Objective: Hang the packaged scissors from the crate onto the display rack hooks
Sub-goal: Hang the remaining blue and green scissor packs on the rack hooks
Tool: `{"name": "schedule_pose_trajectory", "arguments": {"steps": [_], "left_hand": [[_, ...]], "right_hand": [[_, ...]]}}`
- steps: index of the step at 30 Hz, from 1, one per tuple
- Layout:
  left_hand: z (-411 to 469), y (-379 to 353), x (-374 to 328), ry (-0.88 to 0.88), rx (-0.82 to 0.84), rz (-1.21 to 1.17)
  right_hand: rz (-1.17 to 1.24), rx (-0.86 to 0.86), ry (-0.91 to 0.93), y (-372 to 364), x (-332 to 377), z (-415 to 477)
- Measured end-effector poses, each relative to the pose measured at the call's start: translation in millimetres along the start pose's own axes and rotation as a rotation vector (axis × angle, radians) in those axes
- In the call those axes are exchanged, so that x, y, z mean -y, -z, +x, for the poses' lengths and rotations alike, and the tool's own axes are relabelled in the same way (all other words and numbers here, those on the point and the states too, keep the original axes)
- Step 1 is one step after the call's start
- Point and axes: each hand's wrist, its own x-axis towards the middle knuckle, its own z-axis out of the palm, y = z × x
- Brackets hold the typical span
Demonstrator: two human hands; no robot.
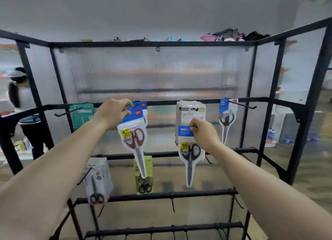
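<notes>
My left hand [113, 112] pinches the blue header of a packaged red-handled scissors [134, 141], holding it up at a hook on the top rail of the black display rack [215, 102]. My right hand [203, 134] pinches the blue header of a packaged black-handled scissors [190, 155], in front of a pale pack [191, 110] that hangs on the neighbouring hook. Another pack with black-handled scissors [226, 119] hangs at the right of the top rail. The crate is out of view.
A green pack [83, 115] hangs at the left of the top rail beside a bare hook [66, 112]. Two packs [97, 180] [143, 175] hang from the middle rail. Lower rails carry bare hooks. A person [19, 105] stands behind the rack's left panel.
</notes>
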Motion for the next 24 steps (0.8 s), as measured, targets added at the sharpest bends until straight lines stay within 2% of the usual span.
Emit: {"name": "schedule_pose_trajectory", "arguments": {"steps": [4, 8, 16, 21, 24], "left_hand": [[8, 0, -1, 0.06, 0.026, 0.009], [15, 4, 1, 0.138, 0.012, -0.083], [36, 1, 14, 0.185, 0.24, -0.134], [60, -22, 25, 0.173, 0.222, -0.031], [81, -35, 32, 0.252, 0.178, -0.002]], "right_hand": [[0.035, 0.008, 0.02, -2, -9, 3], [0.08, -0.006, 0.027, -9, -9, 7], [0.089, -0.031, 0.026, -23, 4, 16], [0.093, -0.103, 0.025, -20, 5, 19], [0.093, -0.147, 0.006, -11, 0, 22]]}}
